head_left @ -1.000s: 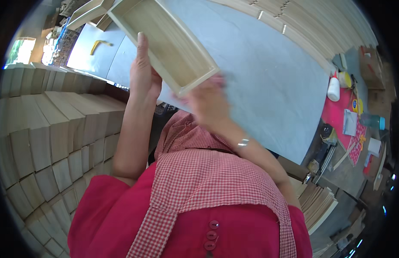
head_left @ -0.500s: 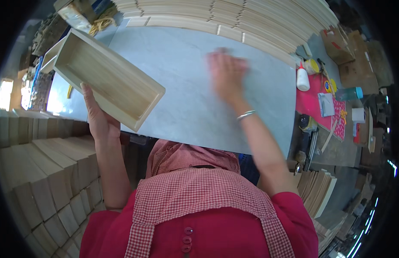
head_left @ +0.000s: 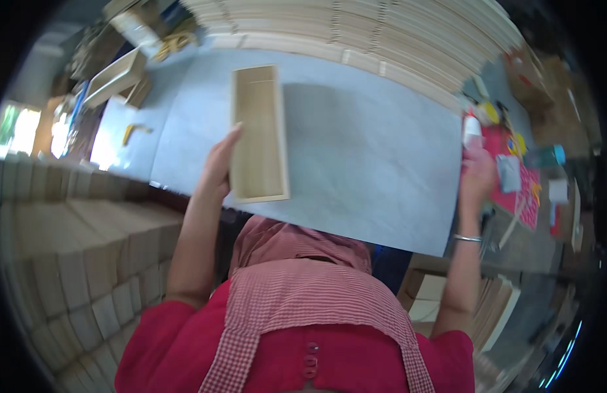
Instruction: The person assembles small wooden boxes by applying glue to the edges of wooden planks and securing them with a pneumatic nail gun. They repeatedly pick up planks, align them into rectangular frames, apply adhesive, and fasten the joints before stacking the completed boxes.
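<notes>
Box (head_left: 259, 137), pale wood, open-topped, left of table (head_left: 362, 164) middle, by the near edge; can't tell if resting or lifted. Left hand (head_left: 218, 164) has its fingers clamped on the left long side, thumb at rim. Right hand (head_left: 479, 175) at white bottle (head_left: 472, 131), table's right edge; blurred, can't tell if fingers grip. Yellow tool (head_left: 128, 134) near left edge, stacked boards (head_left: 356, 33) along far edge.

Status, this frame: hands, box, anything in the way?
Left hand holding wooden box by its left side. Right hand at white bottle, grip unclear. Box open side up; stacked boards beyond, apart.
</notes>
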Tool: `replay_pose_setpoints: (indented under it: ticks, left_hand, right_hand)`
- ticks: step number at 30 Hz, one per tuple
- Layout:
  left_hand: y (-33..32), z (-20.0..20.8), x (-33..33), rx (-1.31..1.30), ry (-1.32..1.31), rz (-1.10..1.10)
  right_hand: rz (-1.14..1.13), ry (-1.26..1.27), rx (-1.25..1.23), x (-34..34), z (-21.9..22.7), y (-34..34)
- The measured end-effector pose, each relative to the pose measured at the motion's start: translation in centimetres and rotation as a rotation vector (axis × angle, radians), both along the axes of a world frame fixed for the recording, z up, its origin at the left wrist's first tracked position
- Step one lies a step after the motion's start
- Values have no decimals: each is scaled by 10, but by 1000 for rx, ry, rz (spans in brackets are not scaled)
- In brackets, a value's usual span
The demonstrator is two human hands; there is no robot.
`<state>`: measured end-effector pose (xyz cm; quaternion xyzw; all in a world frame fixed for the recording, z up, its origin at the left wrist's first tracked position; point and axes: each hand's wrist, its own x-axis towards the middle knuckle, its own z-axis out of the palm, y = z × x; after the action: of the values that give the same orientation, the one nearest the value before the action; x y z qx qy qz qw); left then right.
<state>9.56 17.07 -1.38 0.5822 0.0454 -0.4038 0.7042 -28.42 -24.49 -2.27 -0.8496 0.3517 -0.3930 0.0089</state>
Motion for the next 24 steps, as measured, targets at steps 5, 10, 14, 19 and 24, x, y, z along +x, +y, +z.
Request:
replay_pose_setpoints:
  ticks: [5, 10, 14, 19, 24]
  left_hand:
    - [-9, -22, 5, 148, -304, -130]
    - [13, 3, -8, 905, -973, -233]
    - [42, 40, -75, 629, -1465, -302]
    - [49, 1, -121, 796, -1503, -788]
    - [60, -6, -124, 795, -1783, -609]
  right_hand:
    - [-311, 280, -114, -36, -11, -76]
    - [143, 88, 256, 64, -5, 14]
    - [644, -14, 790, 156, 1, 171]
    - [738, -101, 762, 183, -35, 223]
    - [734, -162, 807, 172, -70, 230]
